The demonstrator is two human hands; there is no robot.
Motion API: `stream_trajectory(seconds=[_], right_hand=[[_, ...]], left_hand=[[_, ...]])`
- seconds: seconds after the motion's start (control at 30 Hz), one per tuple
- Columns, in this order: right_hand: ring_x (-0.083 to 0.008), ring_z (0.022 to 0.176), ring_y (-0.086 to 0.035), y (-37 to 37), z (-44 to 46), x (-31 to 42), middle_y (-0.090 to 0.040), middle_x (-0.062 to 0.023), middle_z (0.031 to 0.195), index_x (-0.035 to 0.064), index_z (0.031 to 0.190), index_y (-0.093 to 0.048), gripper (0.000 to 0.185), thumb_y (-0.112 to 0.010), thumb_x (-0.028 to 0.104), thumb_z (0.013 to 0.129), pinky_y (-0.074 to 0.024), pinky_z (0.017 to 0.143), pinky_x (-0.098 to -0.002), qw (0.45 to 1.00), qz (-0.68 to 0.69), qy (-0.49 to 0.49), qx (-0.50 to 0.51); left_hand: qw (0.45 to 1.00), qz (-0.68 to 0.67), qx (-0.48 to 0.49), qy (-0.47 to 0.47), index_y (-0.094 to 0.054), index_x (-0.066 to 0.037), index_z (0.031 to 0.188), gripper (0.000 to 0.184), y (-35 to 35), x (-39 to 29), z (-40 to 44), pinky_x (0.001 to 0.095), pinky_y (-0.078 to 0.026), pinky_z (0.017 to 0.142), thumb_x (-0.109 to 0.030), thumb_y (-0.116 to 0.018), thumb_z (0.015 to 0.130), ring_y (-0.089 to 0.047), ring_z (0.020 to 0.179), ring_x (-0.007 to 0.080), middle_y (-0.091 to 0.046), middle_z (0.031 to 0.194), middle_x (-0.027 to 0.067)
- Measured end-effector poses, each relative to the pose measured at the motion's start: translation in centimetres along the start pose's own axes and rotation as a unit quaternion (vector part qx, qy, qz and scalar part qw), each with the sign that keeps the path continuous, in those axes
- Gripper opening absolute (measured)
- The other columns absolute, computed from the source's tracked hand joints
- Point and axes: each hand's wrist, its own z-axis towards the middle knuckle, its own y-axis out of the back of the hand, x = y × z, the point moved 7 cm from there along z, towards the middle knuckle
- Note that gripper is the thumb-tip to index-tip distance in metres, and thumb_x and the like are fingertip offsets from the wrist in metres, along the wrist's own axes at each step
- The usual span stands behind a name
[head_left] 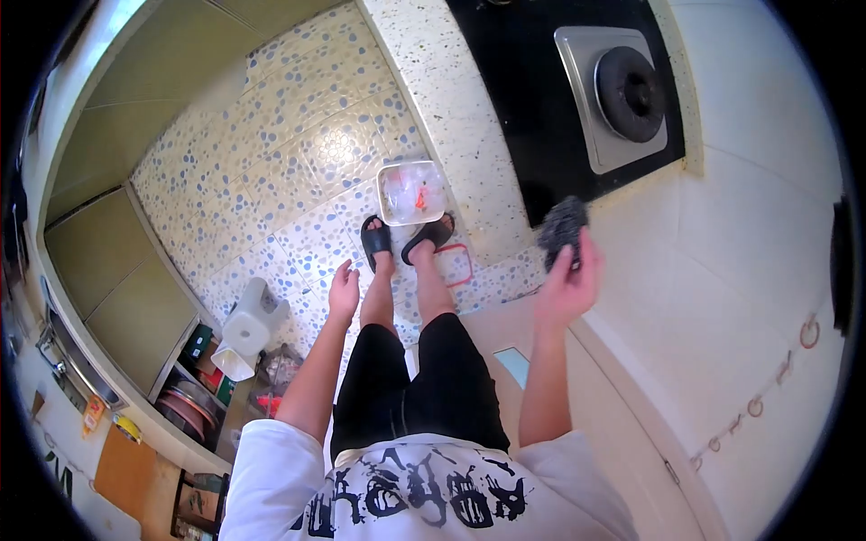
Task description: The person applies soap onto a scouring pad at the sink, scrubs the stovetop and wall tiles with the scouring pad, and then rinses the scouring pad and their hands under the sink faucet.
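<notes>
Pinched in the fingers of my right hand [571, 287] is a dark grey, fuzzy scouring pad [563, 233], raised in front of the near end of the stove counter. My left hand [344, 288] hangs low over the tiled floor with nothing in it, its fingers loosely stretched. Beyond that hand, by my sandalled feet, stands a waste bin [382, 196] lined with a clear bag, with some red and white litter inside.
A gas stove [619, 99] with a round black burner is set in the black hob top, edged by a speckled counter [451, 108]. To the left are a grey plastic stool [246, 326], cabinets [117, 270] and a sink [77, 356]. A white wall rises at right.
</notes>
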Motion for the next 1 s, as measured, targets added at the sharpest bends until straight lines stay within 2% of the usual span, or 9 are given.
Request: stream_trajectory(seconds=[0.03, 0.2, 0.33, 0.4, 0.53, 0.77, 0.87, 1.0], right_hand=[[-0.0305, 0.105, -0.066, 0.6, 1.4, -1.1, -0.068, -0.0149, 0.116, 0.0004, 0.132, -0.071, 0.038, -0.068, -0.003, 0.094, -0.0548, 0.093, -0.0371, 1.0, 0.001, -0.016, -0.027], [-0.0293, 0.102, -0.067, -2.1, 5.2, -1.5, -0.068, -0.0131, 0.112, 0.003, 0.129, -0.073, 0.036, -0.07, -0.002, 0.094, -0.0557, 0.088, -0.0368, 0.996, -0.02, 0.085, 0.035], [-0.0314, 0.103, -0.065, -6.2, 3.4, 2.6, -0.068, -0.0108, 0.112, 0.0039, 0.125, -0.074, 0.036, -0.071, -0.002, 0.09, -0.0546, 0.09, -0.0402, 0.991, -0.008, 0.09, 0.097], [-0.0313, 0.104, -0.063, -7.8, 1.3, 3.8, -0.068, -0.0094, 0.112, 0.0049, 0.124, -0.075, 0.039, -0.07, -0.004, 0.086, -0.0533, 0.092, -0.0421, 0.983, -0.01, 0.142, 0.119], [-0.0321, 0.104, -0.063, -7.8, 0.4, 4.4, -0.067, -0.0093, 0.111, 0.0051, 0.122, -0.074, 0.04, -0.068, -0.004, 0.084, -0.053, 0.091, -0.0425, 0.983, -0.002, 0.136, 0.12], [-0.0332, 0.1, -0.064, -7.4, -3.9, 5.8, -0.067, -0.0105, 0.109, 0.0049, 0.119, -0.075, 0.036, -0.069, -0.004, 0.085, -0.0532, 0.09, -0.0429, 0.953, 0.105, 0.106, 0.263], [-0.0331, 0.102, -0.064, -5.2, -5.1, 5.3, -0.067, -0.0111, 0.11, 0.005, 0.122, -0.074, 0.038, -0.069, -0.004, 0.086, -0.0529, 0.091, -0.0427, 0.975, 0.09, 0.095, 0.182], [-0.0336, 0.108, -0.063, -3.1, -4.7, 0.5, -0.066, -0.013, 0.115, 0.0048, 0.128, -0.072, 0.042, -0.068, -0.003, 0.087, -0.0523, 0.095, -0.0427, 0.992, 0.015, 0.003, 0.126]], left_hand=[[1.0, 0.003, -0.005, -0.004, -0.053, -0.009, 0.153, 0.054, 0.3, 0.2, -0.1, 0.0389, -0.047, 0.11, -0.031, -0.057, 0.104, -0.064, 0.127, 0.0324, -0.066, 0.139, 0.022], [1.0, 0.029, -0.006, 0.009, -0.052, -0.009, 0.153, 0.054, 0.9, 1.1, -0.2, 0.0385, -0.047, 0.109, -0.031, -0.057, 0.104, -0.064, 0.125, 0.0315, -0.066, 0.138, 0.021], [0.999, 0.029, -0.005, 0.02, -0.052, -0.009, 0.154, 0.054, 1.1, 2.2, -0.1, 0.0383, -0.047, 0.108, -0.031, -0.056, 0.104, -0.064, 0.123, 0.0308, -0.066, 0.137, 0.0202], [0.999, 0.033, -0.003, 0.033, -0.052, -0.01, 0.154, 0.054, 1.0, 3.3, 0.4, 0.0384, -0.047, 0.108, -0.031, -0.056, 0.104, -0.064, 0.124, 0.0308, -0.066, 0.137, 0.0201], [0.998, 0.048, -0.009, 0.032, -0.051, -0.012, 0.155, 0.055, 1.0, 2.8, -0.1, 0.0389, -0.047, 0.108, -0.031, -0.056, 0.104, -0.064, 0.124, 0.0311, -0.065, 0.138, 0.0201], [0.998, 0.056, 0.005, 0.042, -0.051, -0.013, 0.155, 0.055, 0.0, 2.8, -0.3, 0.0394, -0.047, 0.109, -0.033, -0.056, 0.104, -0.064, 0.128, 0.0324, -0.064, 0.142, 0.0204], [0.997, 0.064, -0.002, 0.034, -0.051, -0.013, 0.155, 0.055, -0.2, 2.3, -0.9, 0.0394, -0.047, 0.109, -0.033, -0.056, 0.104, -0.064, 0.128, 0.0322, -0.064, 0.142, 0.0203], [0.998, 0.063, -0.001, 0.014, -0.052, -0.013, 0.155, 0.054, 0.1, 1.4, -2.0, 0.0394, -0.047, 0.109, -0.033, -0.055, 0.104, -0.064, 0.126, 0.0319, -0.066, 0.14, 0.0204]])
